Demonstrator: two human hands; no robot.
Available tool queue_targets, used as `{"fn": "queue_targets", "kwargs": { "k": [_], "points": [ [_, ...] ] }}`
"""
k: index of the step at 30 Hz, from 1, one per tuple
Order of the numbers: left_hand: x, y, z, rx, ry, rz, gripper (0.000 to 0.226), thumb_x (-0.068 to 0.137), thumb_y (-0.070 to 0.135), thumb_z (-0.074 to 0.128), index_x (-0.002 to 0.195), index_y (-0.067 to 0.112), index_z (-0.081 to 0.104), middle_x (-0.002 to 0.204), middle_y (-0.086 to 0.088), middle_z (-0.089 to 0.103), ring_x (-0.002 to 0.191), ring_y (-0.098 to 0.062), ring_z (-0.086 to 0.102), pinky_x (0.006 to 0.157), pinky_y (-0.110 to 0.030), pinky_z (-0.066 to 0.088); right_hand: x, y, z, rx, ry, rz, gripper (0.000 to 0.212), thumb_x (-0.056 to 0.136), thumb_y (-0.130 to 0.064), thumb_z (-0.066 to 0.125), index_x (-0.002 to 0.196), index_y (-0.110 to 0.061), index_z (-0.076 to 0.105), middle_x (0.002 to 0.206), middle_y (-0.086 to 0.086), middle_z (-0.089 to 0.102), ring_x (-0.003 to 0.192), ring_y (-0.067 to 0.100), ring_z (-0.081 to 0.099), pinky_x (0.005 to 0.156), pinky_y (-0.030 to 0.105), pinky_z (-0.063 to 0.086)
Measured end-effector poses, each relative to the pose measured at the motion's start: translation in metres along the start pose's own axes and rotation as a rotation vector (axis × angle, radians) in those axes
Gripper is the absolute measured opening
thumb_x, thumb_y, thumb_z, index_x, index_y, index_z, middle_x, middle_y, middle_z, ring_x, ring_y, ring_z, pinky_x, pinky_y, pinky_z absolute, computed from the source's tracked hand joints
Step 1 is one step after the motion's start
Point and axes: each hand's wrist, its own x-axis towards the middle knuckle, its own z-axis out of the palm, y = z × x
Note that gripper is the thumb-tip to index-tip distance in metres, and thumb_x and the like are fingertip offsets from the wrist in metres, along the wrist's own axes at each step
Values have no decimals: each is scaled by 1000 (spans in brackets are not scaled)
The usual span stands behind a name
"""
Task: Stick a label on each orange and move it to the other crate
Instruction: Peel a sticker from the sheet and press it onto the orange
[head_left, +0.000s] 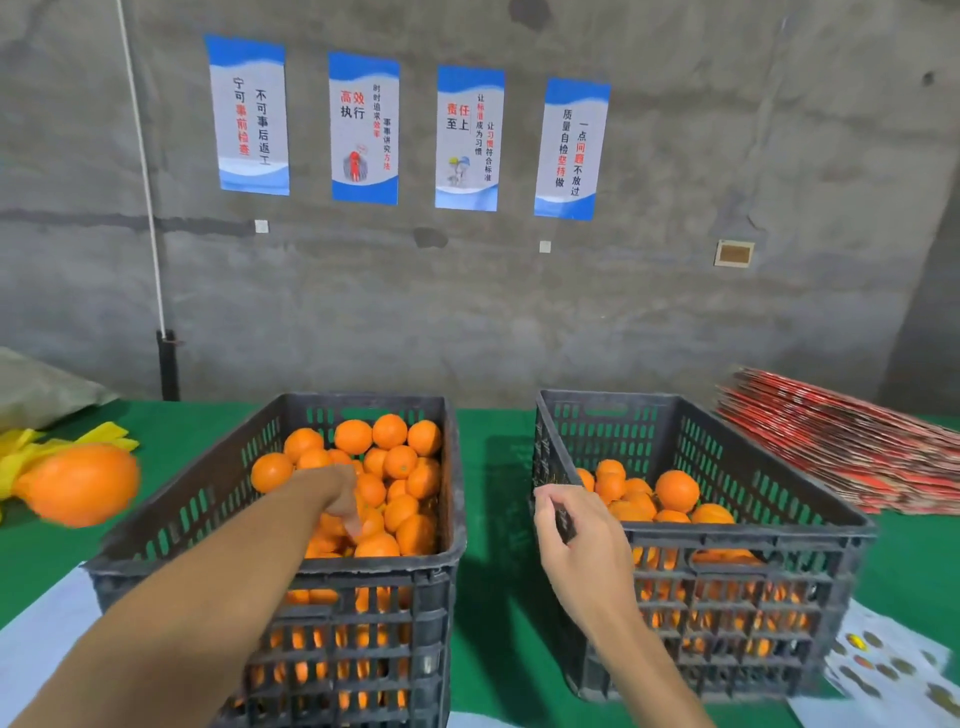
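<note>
Reaching left hand into left crate, fingers down among oranges; right hand fingers loosely curled.

Left hand in full orange crate, right hand over other crate

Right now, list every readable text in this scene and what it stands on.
First poster: "宁可事前检查 不可事后返工"
Second poster: "高效执行"; smaller columns too blurred to trust.
Third poster: "责任至上"; smaller columns blurred.
Fourth poster: "质量自检坚持做 一点问题不放过"
Label sheet: too blurred.
Red stacked cartons: no readable print.
</note>
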Motion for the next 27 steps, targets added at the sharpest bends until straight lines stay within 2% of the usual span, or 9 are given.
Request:
{"fn": "queue_targets", "kwargs": {
  "k": [3, 6, 8, 11, 14, 16, 19, 21, 27],
  "points": [
    [-19, 8, -10, -121, 251, 105, 85, 79, 45, 85, 147, 11, 48, 144, -13, 56, 129, -32, 56, 104, -43, 50, -11, -12, -2, 10, -64, -34, 12, 99, -17, 62, 101, -22, 73, 104, -13, 70, 100, 9, 62, 87, 31, 51],
    [-55, 28, -15, -482, 475, 212, 86, 75, 48, 84, 147, 14, 53, 136, -12, 65, 126, -31, 59, 99, -37, 49, -18, -22, -7, 49, -130, -25, 14, 100, -20, 60, 105, -20, 73, 104, -13, 71, 99, 8, 61, 87, 31, 51],
    [-90, 49, -6, -734, 612, 297, 73, 71, 51, 82, 134, 18, 64, 125, -6, 71, 115, -25, 65, 95, -35, 51, -25, -27, -10, 81, -127, 7, 16, 101, -21, 60, 107, -18, 74, 102, -11, 71, 97, 8, 62, 86, 33, 53],
    [-146, 85, 23, -1014, 643, 471, 58, 61, 66, 74, 109, 35, 64, 102, 17, 69, 90, -3, 66, 82, -31, 55, -40, -30, -16, 147, -105, 81, 17, 101, -21, 59, 109, -16, 74, 104, -8, 73, 98, 10, 65, 88, 32, 53],
    [-193, 117, 62, -1054, 698, 571, 58, 66, 61, 74, 116, 34, 65, 109, 14, 68, 98, -6, 66, 87, -29, 56, -61, -25, -23, 189, -143, 130, 14, 101, -21, 59, 102, -19, 73, 93, -10, 72, 85, 3, 64, 74, 25, 49],
    [-214, 127, 91, -971, 783, 650, 61, 73, 54, 76, 129, 34, 61, 122, 14, 60, 109, -7, 60, 95, -21, 49, -79, -16, -28, 193, -228, 176, 13, 101, -21, 60, 103, -18, 72, 88, -7, 72, 79, 4, 65, 69, 29, 52],
    [-231, 130, 134, -884, 737, 796, 65, 81, 51, 76, 140, 38, 51, 127, 18, 52, 111, -1, 55, 91, -7, 42, -108, 0, -26, 144, -397, 307, 17, 94, -9, 62, 108, -9, 72, 95, 11, 74, 84, 24, 69, 76, 44, 58],
    [-233, 130, 162, -901, 654, 807, 64, 84, 48, 78, 141, 38, 50, 127, 18, 51, 111, -2, 55, 88, -7, 43, -129, 6, -22, 119, -503, 372, 18, 90, -6, 62, 106, -8, 71, 94, 13, 73, 83, 28, 69, 76, 48, 58],
    [-218, 114, 241, -1110, 450, 567, 55, 85, 45, 81, 133, 41, 55, 128, 19, 55, 111, -2, 60, 88, -16, 51, -183, 18, -7, 44, -700, 400, 13, 97, -22, 61, 91, -11, 64, 78, 7, 66, 75, 31, 64, 70, 49, 54]
  ]
}}
